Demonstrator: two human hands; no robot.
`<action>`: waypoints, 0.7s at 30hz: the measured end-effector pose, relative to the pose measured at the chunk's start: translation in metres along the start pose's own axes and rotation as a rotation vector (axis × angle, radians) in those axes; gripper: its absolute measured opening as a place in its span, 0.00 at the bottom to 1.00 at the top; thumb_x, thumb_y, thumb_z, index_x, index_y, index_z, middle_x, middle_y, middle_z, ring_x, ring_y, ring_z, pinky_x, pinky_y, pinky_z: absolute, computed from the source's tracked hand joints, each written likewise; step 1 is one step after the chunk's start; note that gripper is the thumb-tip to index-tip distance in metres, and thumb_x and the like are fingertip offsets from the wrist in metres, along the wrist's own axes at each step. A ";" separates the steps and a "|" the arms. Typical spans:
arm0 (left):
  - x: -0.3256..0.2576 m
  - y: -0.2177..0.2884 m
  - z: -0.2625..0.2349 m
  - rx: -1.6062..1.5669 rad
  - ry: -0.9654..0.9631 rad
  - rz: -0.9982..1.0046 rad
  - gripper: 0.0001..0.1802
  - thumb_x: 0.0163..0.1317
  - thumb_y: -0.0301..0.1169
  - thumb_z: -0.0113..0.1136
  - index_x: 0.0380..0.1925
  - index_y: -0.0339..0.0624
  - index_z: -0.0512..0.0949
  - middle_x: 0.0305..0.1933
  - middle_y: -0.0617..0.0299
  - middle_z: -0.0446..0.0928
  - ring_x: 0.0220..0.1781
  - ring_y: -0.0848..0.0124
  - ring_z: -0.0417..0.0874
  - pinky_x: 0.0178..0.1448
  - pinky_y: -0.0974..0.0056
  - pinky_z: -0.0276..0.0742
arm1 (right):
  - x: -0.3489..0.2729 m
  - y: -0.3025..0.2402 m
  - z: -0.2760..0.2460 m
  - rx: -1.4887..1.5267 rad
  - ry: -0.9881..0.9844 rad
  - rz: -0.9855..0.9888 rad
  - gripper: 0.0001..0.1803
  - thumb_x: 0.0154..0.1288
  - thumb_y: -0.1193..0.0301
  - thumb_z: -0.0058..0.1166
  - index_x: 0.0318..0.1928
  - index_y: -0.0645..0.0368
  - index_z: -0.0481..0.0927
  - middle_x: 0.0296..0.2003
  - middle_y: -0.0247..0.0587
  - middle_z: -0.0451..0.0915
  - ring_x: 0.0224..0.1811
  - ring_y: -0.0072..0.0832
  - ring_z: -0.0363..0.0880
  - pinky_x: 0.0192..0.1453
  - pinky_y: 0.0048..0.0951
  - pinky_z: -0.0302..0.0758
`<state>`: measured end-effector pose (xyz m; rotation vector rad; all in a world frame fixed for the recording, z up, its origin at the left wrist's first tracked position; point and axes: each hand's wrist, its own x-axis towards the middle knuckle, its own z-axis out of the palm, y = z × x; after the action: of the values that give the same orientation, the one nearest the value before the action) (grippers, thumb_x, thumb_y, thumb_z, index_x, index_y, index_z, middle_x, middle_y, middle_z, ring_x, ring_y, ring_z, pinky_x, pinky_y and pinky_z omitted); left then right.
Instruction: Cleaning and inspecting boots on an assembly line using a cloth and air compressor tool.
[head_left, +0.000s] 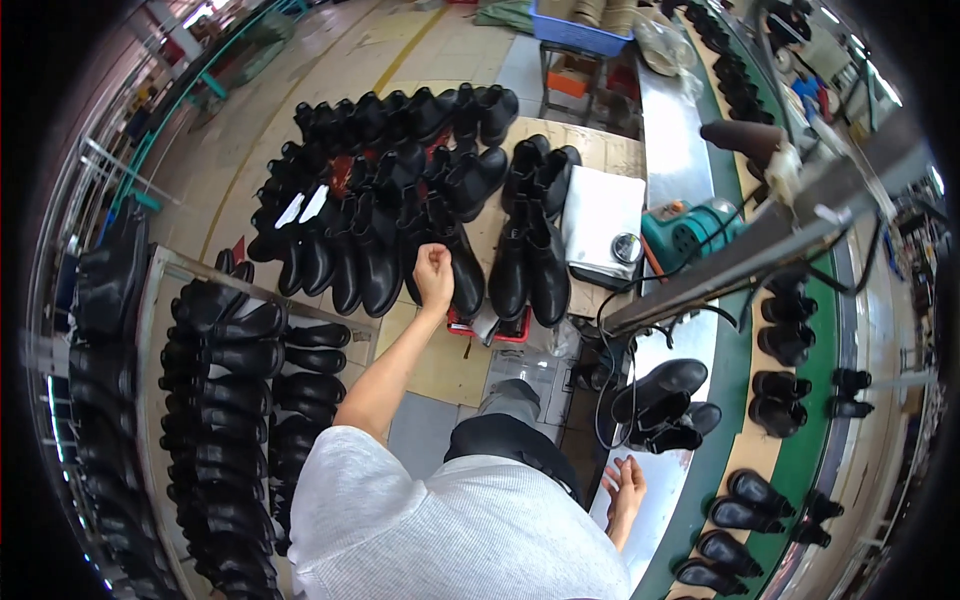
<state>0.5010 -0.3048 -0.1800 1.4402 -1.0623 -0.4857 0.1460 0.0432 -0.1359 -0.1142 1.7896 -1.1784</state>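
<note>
My left hand [433,275] is stretched out over the front row of black boots [377,265] on the table, its fingers curled together. It overlaps a black boot [466,280], and I cannot make out whether anything is between the fingers. My right hand [625,487] is low at my right side, by the metal bench edge, with its fingers apart and nothing in them. Nearest to it are several black boots [668,395] lying in a group on the bench. To the right of my left hand, another pair of black boots [528,265] stands on the table.
A rack of black shoes [225,400] stands at my left. Beyond the metal bench [672,125], a green conveyor [808,400] carries more shoes. A white pad [603,215], a teal power tool [688,232] with cables and a metal post [770,240] are at the right.
</note>
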 end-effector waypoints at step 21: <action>0.073 -0.062 -0.286 0.208 0.371 -0.186 0.06 0.57 0.19 0.50 0.32 0.42 0.71 0.23 0.68 0.71 0.19 0.79 0.72 0.21 0.72 0.69 | 0.033 0.069 0.020 -0.878 -0.381 -0.164 0.22 0.61 0.65 0.58 0.46 0.74 0.73 0.29 0.44 0.81 0.26 0.22 0.79 0.26 0.21 0.74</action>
<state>0.7887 -0.2152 -0.1622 1.7432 -0.6991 -0.2281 0.1701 0.0487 -0.2113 -0.9409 1.8402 -0.3553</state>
